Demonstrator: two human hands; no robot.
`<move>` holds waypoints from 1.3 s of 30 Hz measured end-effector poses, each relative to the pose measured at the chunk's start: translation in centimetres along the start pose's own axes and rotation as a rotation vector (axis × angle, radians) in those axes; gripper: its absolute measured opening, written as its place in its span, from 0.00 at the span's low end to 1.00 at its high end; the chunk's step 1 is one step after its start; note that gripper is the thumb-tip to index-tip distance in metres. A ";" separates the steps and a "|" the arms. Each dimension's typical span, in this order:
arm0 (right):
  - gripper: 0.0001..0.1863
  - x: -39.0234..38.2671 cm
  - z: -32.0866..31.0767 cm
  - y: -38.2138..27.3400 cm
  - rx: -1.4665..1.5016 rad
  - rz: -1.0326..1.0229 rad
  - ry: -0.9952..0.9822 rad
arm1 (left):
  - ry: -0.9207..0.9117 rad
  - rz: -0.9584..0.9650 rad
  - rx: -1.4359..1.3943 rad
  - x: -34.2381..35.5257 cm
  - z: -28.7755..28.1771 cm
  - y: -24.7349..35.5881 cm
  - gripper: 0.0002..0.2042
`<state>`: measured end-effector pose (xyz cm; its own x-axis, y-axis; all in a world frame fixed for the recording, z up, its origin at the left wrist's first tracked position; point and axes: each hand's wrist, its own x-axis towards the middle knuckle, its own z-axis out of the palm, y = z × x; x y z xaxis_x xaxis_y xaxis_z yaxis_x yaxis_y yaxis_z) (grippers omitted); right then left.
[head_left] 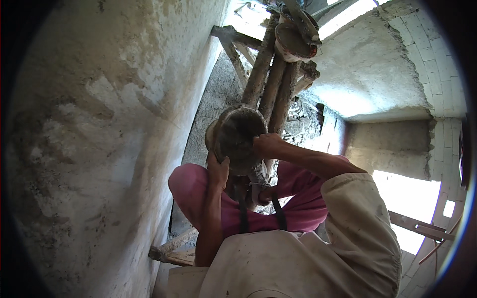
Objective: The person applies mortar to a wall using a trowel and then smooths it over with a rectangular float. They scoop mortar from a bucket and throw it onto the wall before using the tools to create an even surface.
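A round metal pan (237, 135), crusted with grey mortar, is held between both my hands over the wooden poles. My left hand (217, 171) grips its lower rim. My right hand (267, 144) grips its right rim, the cream sleeve (357, 208) trailing behind. Directly under the pan is a person in a pink shirt (304, 201), head hidden by the pan; one of that person's hands (268, 193) shows just below it.
A rough plastered wall (99, 124) fills the left. Wooden scaffold poles (272, 82) run away from me, with a second mortar pan (293, 39) and a trowel at their far end. Rubble (299, 121) lies below. Planks (174, 253) cross at lower left.
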<state>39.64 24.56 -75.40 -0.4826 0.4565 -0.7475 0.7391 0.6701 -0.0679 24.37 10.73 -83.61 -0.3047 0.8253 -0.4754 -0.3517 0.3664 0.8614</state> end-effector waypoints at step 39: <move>0.16 -3.4 8.0 -4.9 -0.061 0.004 0.362 | -0.098 0.039 -0.063 1.8 -3.3 -0.5 0.30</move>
<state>41.45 15.04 -77.85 -0.6227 0.6293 -0.4650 0.7172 0.6967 -0.0176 21.08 10.60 -85.43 -0.2320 0.8775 -0.4198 -0.3969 0.3086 0.8644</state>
